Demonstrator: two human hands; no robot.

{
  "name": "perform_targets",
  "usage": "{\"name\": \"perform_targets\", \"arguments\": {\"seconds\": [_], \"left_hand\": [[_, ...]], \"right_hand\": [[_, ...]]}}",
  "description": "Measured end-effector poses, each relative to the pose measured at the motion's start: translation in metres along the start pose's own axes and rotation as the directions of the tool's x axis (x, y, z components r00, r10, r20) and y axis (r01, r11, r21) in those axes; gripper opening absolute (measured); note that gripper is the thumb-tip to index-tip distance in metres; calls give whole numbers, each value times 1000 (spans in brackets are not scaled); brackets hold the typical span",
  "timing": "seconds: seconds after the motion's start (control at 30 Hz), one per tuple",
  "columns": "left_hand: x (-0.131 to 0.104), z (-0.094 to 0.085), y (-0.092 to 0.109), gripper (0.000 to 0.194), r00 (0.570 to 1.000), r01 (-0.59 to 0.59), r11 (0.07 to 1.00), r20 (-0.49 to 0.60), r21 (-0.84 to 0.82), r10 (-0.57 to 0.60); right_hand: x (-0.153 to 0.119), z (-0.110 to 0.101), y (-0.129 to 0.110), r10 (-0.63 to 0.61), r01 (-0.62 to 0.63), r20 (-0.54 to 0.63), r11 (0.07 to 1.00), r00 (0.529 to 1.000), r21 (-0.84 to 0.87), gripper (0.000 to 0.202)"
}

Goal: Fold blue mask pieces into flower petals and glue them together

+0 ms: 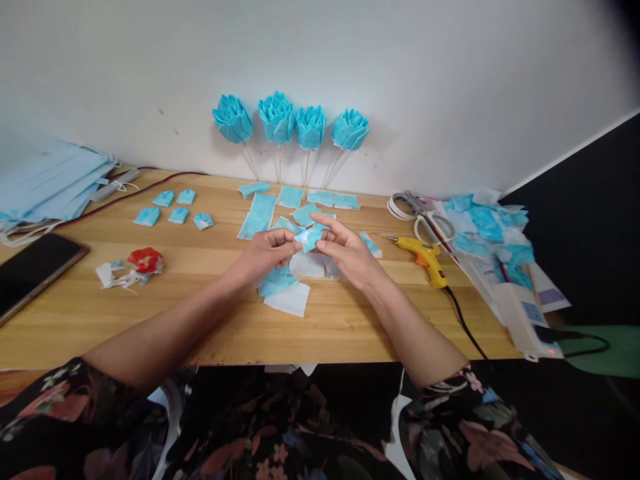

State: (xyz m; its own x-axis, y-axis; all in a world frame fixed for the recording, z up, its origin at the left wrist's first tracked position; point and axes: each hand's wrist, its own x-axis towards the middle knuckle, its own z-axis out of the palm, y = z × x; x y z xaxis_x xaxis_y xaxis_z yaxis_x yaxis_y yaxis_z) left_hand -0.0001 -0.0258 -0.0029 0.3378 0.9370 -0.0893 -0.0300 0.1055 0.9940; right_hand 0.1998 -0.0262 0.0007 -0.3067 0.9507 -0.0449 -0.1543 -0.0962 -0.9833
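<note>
Between my two hands, above the table, is a small folded piece of blue fabric (309, 237). My left hand (270, 252) pinches its left side with thumb and fingers. My right hand (350, 250) pinches the right side, its index finger raised. Under and around the hands lie cut blue and white fabric pieces, among them a long blue strip (257, 215) and a white piece (289, 299). Several small folded blue petals (147, 216) rest on the table to the left. Parts of the loose pieces are hidden behind my hands.
Blue fabric flowers on sticks (277, 119) lean against the wall. To the right lie a yellow glue gun (424, 257), scissors (434, 227), blue scraps (487, 223) and a white power strip (527, 327). Face masks (60, 180), a phone (37, 270) and a red scrap (146, 260) are left.
</note>
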Motion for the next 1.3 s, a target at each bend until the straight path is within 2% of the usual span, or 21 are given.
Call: {"name": "perform_targets", "arguments": {"seconds": [0.23, 0.43, 0.77, 0.93, 1.17, 1.3], "left_hand": [[-2, 0, 2, 25, 998, 0, 997, 66, -75, 5], [-2, 2, 7, 28, 1000, -7, 999, 17, 51, 6], [-1, 2, 5, 26, 999, -19, 998, -32, 63, 21], [0, 3, 5, 24, 999, -11, 999, -33, 44, 12], [-1, 2, 5, 24, 999, -32, 999, -18, 21, 32], [0, 0, 6, 27, 998, -20, 1000, -63, 4, 21]], "right_hand": [[0, 2, 1, -90, 80, -69, 988, 994, -130, 53], [-1, 5, -1, -118, 102, -83, 979, 990, -176, 52], [-1, 6, 1, -127, 110, -86, 977, 988, -182, 54], [1, 3, 3, -83, 74, -81, 992, 993, -102, 53], [1, -2, -2, -28, 21, 72, 995, 997, 96, 52], [2, -7, -4, -61, 56, 37, 990, 997, 128, 47]]}}
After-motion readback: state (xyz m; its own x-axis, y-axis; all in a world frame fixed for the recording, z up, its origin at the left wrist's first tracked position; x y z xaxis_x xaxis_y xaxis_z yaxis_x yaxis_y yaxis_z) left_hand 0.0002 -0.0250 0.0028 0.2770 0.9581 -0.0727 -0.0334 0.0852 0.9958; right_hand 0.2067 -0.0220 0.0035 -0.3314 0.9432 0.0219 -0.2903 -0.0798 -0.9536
